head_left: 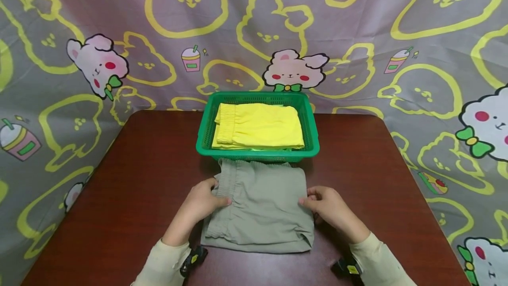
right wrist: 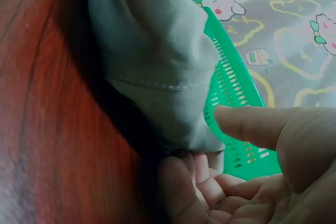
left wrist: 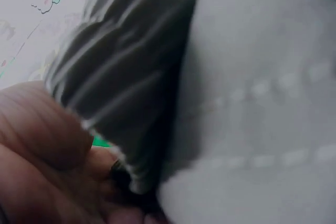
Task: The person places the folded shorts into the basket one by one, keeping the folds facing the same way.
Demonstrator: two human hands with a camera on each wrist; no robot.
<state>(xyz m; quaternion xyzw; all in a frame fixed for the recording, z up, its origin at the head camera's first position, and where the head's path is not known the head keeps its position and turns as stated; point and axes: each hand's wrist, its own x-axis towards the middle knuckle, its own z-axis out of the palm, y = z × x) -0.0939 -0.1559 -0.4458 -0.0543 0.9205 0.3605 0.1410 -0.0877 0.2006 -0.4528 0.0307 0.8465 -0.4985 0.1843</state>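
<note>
Folded grey-green pants (head_left: 266,206) with a gathered elastic waistband lie in front of the basket, partly raised from the table at the sides. My left hand (head_left: 199,201) grips them by the waistband side, thumb on top and fingers underneath. At the opposite edge, my right hand (head_left: 331,208) holds the cloth between the thumb and curled fingers. In the right wrist view, the fingers (right wrist: 181,179) are tucked under the pants' edge. Gathered cloth (left wrist: 121,51) fills much of the left wrist view, and the left fingertips are partly hidden.
A green plastic basket (head_left: 204,144) stands just beyond the pants, touching or nearly touching them. Folded yellow pants (head_left: 262,127) lie inside it. The dark red-brown table (head_left: 151,162) ends at a patterned curtain (head_left: 246,16) behind and at the sides.
</note>
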